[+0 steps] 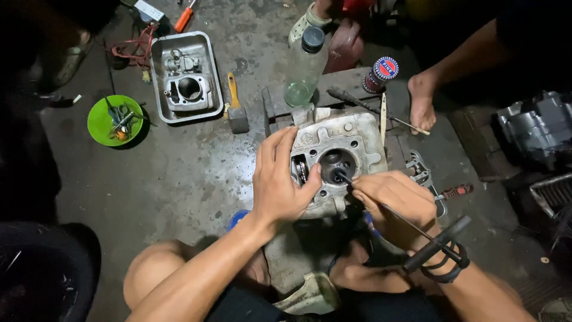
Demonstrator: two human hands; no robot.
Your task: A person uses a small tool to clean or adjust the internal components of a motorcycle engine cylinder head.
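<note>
Both of my hands are on the engine part in front of my knees. My left hand [279, 182] lies over its near left side, fingers spread on the top and thumb curled toward the round opening, pressing on the metal rather than closed around it. My right hand [390, 197] is pinched shut on a thin rod tool [398, 217], fingertips near its dark tip, which sits in the round opening; the rod runs back past my wrist to a black cross handle. The engine part [333, 158], a pale grey cast block with bolt holes, rests on a dark wooden block [277, 104] on the concrete floor [179, 173]. Just right of it lies a screwdriver with a red and black grip [454, 192]. Behind it stand a clear plastic bottle with a dark cap [304, 65] and a small round tin [381, 73], with a long dark screwdriver [351, 100] between them, and someone else's bare foot [422, 101] beside. Farther left lie a brush with a yellow handle [235, 107], a metal tray [158, 77] holding another engine piece, and a green bowl [98, 128] of small tools.
</note>
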